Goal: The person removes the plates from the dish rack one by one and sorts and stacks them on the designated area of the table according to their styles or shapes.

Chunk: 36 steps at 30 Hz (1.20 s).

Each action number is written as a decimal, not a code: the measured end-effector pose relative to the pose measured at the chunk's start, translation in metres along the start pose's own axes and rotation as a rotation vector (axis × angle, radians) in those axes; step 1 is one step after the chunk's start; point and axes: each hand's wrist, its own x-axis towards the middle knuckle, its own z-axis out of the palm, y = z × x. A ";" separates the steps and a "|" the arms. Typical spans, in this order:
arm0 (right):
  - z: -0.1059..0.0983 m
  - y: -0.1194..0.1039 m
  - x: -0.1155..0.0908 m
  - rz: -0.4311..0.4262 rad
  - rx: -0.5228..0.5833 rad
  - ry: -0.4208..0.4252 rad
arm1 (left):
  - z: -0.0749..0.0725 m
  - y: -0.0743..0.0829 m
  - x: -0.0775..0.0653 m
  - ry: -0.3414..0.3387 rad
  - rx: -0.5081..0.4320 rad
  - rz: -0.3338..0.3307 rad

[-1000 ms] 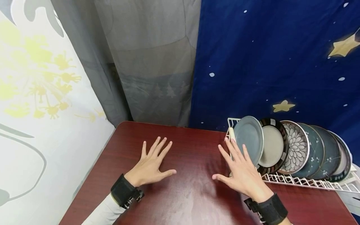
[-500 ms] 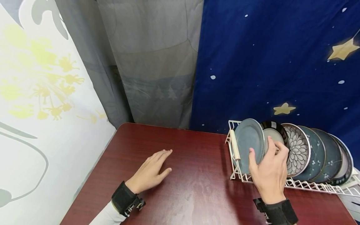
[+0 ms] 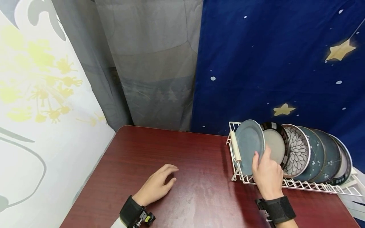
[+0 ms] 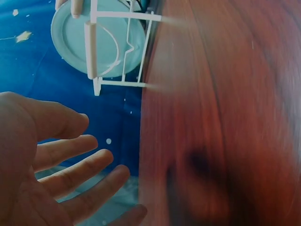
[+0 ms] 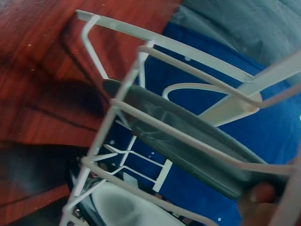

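Note:
A blue-grey plate [image 3: 247, 142] stands upright at the left end of a white wire dish rack [image 3: 239, 172]. My right hand [image 3: 268, 175] pinches this plate by its right edge, the thumb on the front face and the fingers going behind. In the right wrist view the plate [image 5: 188, 136] sits edge-on behind the rack wires, with a fingertip at its end. My left hand [image 3: 156, 185] hovers over the left part of the table, fingers loosely bent and holding nothing. The left wrist view has the same left hand [image 4: 70, 165] with its fingers spread.
Right of the held plate, a dark-rimmed plate [image 3: 275, 147], a petal-patterned dish [image 3: 296, 148] and several more plates stand upright in the rack. Its left end has a pale handle [image 3: 235, 147]. Behind the reddish-brown table [image 3: 182, 152] hang a grey curtain [image 3: 154, 79] and a blue one [image 3: 242, 79].
My right hand has moved from over the table to the rack and taken hold of the blue-grey plate's edge. The left hand's spread fingers have relaxed, and it has lowered slightly.

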 end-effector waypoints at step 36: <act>-0.049 -0.019 0.039 -0.109 0.132 0.309 | 0.010 0.002 -0.004 -0.006 -0.058 -0.001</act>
